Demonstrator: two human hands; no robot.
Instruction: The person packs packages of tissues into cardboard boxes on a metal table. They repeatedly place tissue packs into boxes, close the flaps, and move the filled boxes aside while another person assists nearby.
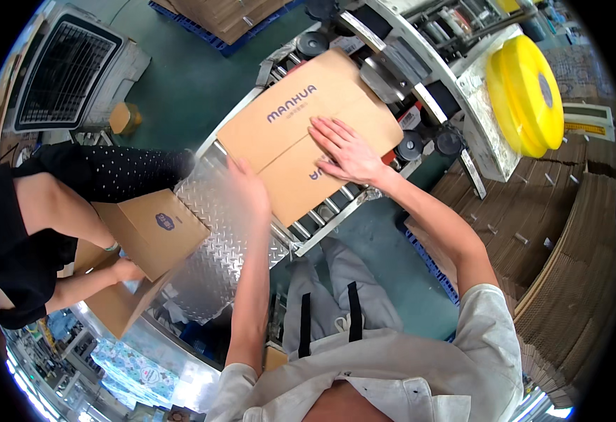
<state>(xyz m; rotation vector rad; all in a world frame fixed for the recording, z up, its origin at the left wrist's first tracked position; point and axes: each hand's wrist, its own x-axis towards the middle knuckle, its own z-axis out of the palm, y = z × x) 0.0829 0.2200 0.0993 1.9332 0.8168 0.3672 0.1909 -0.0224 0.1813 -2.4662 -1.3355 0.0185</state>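
Note:
A closed brown cardboard box with purple printing lies on a roller conveyor, its far end beside the rubber wheels of a machine. My right hand rests flat on the box top, fingers spread, across the seam between the flaps. My left hand is at the left end of the box, smeared by motion. Whether it touches the cardboard, and how its fingers are held, I cannot make out.
On the left, a co-worker's hands are at an open cardboard box beside a metal tread-plate table. A yellow tape roll hangs on the machine. Flattened cartons are stacked at right. A fan heater-like unit stands far left.

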